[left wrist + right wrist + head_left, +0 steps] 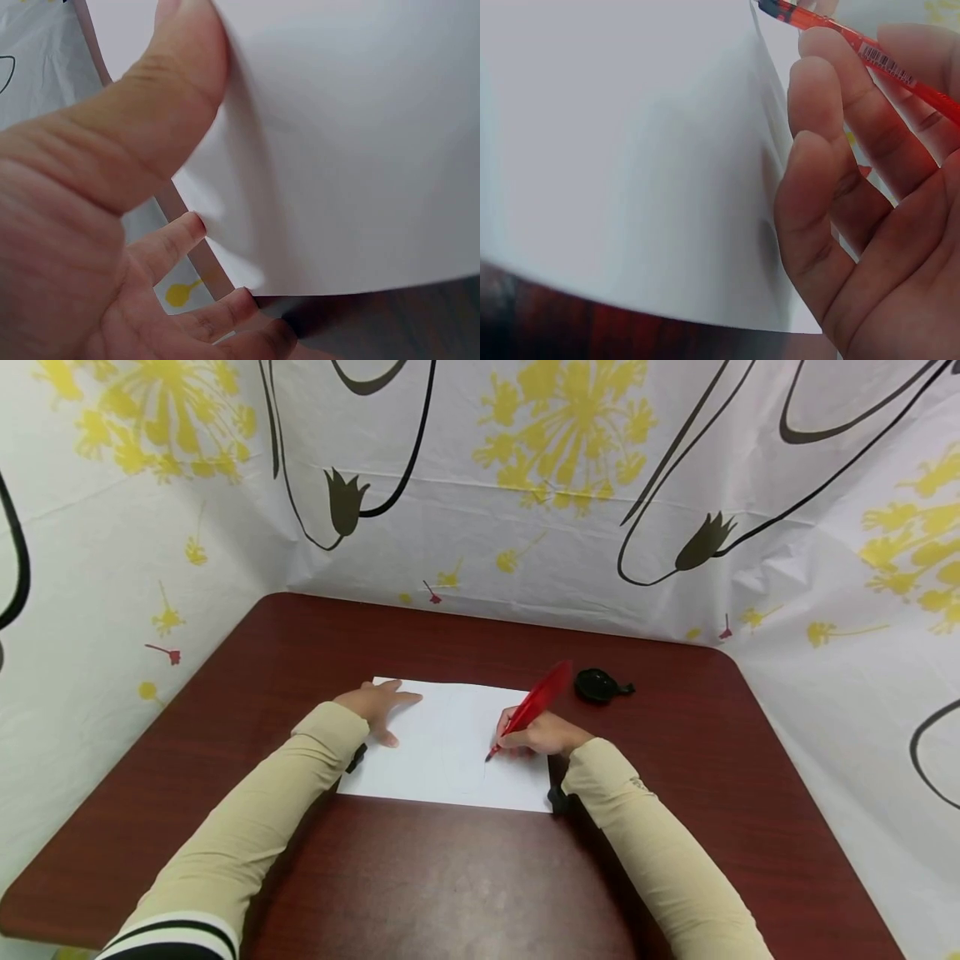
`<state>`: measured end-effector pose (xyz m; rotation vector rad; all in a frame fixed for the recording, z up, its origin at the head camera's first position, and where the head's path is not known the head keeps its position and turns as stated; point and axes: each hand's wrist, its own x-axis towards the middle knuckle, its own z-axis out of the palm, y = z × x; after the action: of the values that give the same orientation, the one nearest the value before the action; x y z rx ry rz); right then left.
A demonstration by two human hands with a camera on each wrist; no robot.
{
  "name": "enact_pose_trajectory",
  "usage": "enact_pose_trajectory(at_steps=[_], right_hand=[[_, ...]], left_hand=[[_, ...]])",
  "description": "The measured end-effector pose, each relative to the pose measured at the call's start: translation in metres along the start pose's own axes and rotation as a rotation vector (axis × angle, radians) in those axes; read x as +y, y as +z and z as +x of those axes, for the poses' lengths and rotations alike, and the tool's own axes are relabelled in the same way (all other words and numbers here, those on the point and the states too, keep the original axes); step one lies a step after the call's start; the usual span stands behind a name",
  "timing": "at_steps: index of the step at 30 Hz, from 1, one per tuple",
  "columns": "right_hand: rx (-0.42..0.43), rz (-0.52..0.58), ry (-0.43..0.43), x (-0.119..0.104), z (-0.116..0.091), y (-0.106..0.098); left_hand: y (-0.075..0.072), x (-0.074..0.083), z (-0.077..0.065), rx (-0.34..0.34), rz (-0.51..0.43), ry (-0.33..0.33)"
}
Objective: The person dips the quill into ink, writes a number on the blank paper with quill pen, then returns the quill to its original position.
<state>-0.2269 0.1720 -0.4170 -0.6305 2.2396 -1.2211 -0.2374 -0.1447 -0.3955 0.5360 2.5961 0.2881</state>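
Note:
A white sheet of paper (442, 752) lies on the dark red-brown table. My left hand (377, 706) rests on its left side with fingers spread; in the left wrist view the thumb lies over the sheet and the other fingertips are at its edges. Between thumb and fingers, my right hand (546, 733) pinches a red feather pen (542, 695). The pen leans up to the right, its black tip at the paper next to a short faint line. Up close in the right wrist view, the pen's red barrel (885, 61) carries a barcode sticker.
A small black dish with a short handle (597, 686) sits beyond the right hand, off the sheet. The table (450, 877) has rounded far corners. Behind it and along both sides hangs a white curtain (465, 510) printed with yellow flowers and dark stems.

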Motion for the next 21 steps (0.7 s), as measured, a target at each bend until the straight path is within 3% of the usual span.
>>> enact_pose_trajectory(at_steps=[11,21], right_hand=[[0.053,-0.003,-0.034,-0.0024,0.0055,-0.0044],[0.124,0.003,-0.029,-0.0013,0.0093,0.0035]], left_hand=[[-0.0023,0.0008,0.0028,0.008,-0.002,0.010],[0.0026,-0.0009,-0.0003,0.003,-0.001,-0.001]])
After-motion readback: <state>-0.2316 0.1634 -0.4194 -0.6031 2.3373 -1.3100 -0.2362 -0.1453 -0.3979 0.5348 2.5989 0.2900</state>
